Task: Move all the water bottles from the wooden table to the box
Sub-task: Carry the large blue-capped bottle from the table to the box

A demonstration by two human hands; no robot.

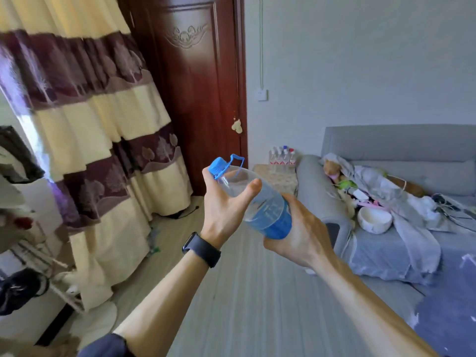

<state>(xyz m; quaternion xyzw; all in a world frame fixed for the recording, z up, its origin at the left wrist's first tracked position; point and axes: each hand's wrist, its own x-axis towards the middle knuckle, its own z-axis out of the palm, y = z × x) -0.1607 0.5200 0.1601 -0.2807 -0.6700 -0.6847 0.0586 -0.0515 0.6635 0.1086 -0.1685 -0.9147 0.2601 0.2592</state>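
Both hands hold one water bottle [260,202] in mid-air, above the floor and well apart from the far counter [277,177]. The left hand [224,202] cups the shoulder near the blue cap [217,167], thumb across the clear upper wall; that grip is wrapped on the bottle. The right hand [296,233] closes its grip under the blue-labelled base. The bottle lies tilted, cap up and to the left, a blue carry loop [237,159] standing off the neck. A dark wristband [202,249] sits on the left wrist.

Surroundings: a small group of bottles [282,157] with blue and red caps stands on the counter in the far corner (its top looks pale and speckled; material cannot be told), between the dark red carved door [190,86] and the grey sofa [386,155]. The sofa seat is cluttered with crumpled cloth [409,228] and a round white bowl [374,219]. A heavy pleated curtain [85,130], cream with maroon leaf-patterned bands, hangs at left down to the floor. Floor [247,292] is grey, with plank-like lines. Between the hands and the counter the floor lies open.
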